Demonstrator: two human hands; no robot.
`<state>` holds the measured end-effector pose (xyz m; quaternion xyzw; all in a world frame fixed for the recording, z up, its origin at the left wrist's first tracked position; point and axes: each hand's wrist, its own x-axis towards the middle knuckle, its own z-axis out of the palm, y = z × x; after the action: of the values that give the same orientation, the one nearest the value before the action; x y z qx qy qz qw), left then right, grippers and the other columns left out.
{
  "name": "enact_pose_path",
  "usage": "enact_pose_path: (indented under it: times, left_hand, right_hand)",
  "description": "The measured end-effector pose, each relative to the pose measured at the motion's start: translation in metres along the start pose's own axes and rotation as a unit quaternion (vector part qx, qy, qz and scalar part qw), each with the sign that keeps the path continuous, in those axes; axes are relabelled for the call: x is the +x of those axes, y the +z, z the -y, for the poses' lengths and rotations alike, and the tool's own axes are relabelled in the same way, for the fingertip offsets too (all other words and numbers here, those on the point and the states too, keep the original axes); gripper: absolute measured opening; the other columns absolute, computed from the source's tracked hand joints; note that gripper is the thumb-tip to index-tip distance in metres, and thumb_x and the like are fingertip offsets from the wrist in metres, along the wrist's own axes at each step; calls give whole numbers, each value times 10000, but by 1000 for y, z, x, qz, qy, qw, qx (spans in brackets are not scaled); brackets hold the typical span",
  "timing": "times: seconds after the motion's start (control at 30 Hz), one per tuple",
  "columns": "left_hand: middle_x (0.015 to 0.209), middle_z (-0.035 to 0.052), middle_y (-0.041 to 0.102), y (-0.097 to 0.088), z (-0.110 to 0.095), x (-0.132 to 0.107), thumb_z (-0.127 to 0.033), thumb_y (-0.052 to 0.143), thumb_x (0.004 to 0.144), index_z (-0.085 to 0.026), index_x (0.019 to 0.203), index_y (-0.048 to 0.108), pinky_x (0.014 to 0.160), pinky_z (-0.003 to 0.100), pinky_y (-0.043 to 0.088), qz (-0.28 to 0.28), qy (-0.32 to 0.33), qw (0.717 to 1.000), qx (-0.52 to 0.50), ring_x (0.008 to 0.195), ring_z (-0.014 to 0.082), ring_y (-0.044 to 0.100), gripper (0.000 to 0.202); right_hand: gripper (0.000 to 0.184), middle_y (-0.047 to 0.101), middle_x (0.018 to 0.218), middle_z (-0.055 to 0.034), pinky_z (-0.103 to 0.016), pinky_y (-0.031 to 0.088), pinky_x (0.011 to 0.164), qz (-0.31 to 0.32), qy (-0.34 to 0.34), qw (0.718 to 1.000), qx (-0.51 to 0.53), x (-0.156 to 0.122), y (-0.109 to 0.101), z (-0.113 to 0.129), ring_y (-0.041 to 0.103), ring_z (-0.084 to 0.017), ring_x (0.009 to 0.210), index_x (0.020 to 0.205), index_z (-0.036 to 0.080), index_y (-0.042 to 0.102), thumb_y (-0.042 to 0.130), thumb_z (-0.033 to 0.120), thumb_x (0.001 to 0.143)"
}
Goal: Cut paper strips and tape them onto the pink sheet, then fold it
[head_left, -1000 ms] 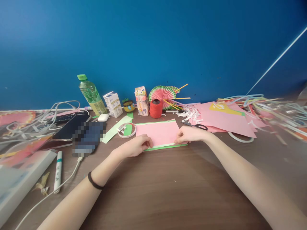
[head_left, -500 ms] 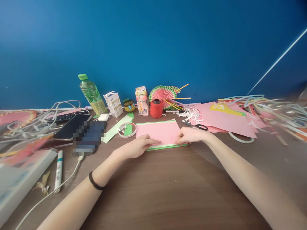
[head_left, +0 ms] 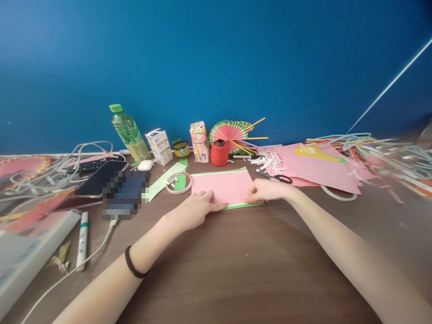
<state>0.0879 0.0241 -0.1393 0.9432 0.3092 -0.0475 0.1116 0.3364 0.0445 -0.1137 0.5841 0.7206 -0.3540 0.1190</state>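
A pink paper sheet [head_left: 224, 185] lies flat on the desk, with green showing along its far and near edges and a pale strip along the near one. My left hand [head_left: 197, 209] rests on its near left part, the thumb stretched along the near edge and the other fingers apart from it on the pink surface. At the near right corner, my right hand [head_left: 268, 191] is closed, thumb and finger pinching the paper. A roll of tape [head_left: 187, 187] is just left of the sheet. Black-handled scissors [head_left: 282, 178] lie behind my right hand.
Behind the sheet stand a red thread spool [head_left: 219, 154], a folded paper fan [head_left: 228, 130], a small carton [head_left: 200, 141], a white box [head_left: 159, 146] and a green-capped bottle [head_left: 130, 135]. Phones, cables and a marker [head_left: 82, 243] lie left; pink paper [head_left: 317, 168] and scraps lie right.
My left hand has shifted toward the near edge: earlier its index finger pointed across the pink paper, now its thumb lies along the near edge. My right hand stays at the corner.
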Motion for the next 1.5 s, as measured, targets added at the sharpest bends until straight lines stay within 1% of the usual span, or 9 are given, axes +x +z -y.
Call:
enact_pose_path:
  times: [0.2,0.37,0.43,0.5,0.6,0.7,0.8,1.13,1.5]
  left_hand:
    - [904,52,464,0,0,-1,39,296,735,-412,1290,372,686,276,358,-9,1,1000,6,808,166,452,718]
    - [885,64,505,1,-11,3,-36,337,775,-334,1213,501,710,317,390,-54,-9,998,29,833,188,477,554]
    - [966,74,537,4,-20,7,-66,345,794,-256,1159,553,785,342,406,-87,-8,996,28,910,198,487,461]
    - [1141,84,527,10,-28,11,-113,319,840,-183,1207,509,908,350,383,-114,14,993,12,1058,202,460,419]
    - [1392,88,334,19,-34,13,-237,273,898,-119,1349,313,1063,357,254,-102,45,994,-15,1286,206,276,467]
    - [1458,63,173,25,-34,13,-320,218,917,-123,1394,190,1104,374,167,-58,43,997,-32,1346,202,135,517]
    - [1465,53,122,25,-32,13,-353,192,921,-133,1402,154,1112,382,135,-42,42,998,-33,1353,197,90,530]
    - [1459,67,141,26,-33,14,-351,209,921,-172,1389,223,1105,405,137,-52,44,997,-22,1349,217,107,502]
    - [1462,52,125,26,-34,13,-351,204,921,-169,1395,201,1108,398,131,-47,42,998,-21,1351,208,97,507]
  right_hand:
    - [272,493,532,12,-194,297,428,-1,5,1000,5,-1,0,2,443,-97,484,604,144,567,587,405,679]
    - [249,497,525,17,-196,309,444,-7,8,1000,12,0,1,2,455,-102,501,592,148,560,598,382,668]
    - [249,500,528,17,-197,314,449,-8,9,1000,13,0,2,1,459,-105,507,597,149,560,600,385,665]
    - [259,502,529,17,-199,311,448,-9,11,1000,8,1,2,0,455,-104,504,599,149,561,598,396,668]
    - [274,501,522,14,-203,308,454,-9,6,1000,-1,1,2,0,441,-99,491,590,146,558,585,402,682]
    - [277,500,513,11,-206,308,459,-8,1,1000,-5,1,1,1,434,-95,476,581,141,546,575,393,693]
    - [289,514,524,5,-209,308,461,-13,12,1000,-18,0,0,3,445,-98,479,579,141,550,579,404,694]
    - [375,549,529,-13,-227,301,466,-46,45,993,-97,-1,1,4,508,-138,536,533,153,532,593,496,670]
    - [202,588,652,-19,-189,364,494,40,20,999,-14,-6,-9,-9,544,-120,575,675,138,572,563,337,701]
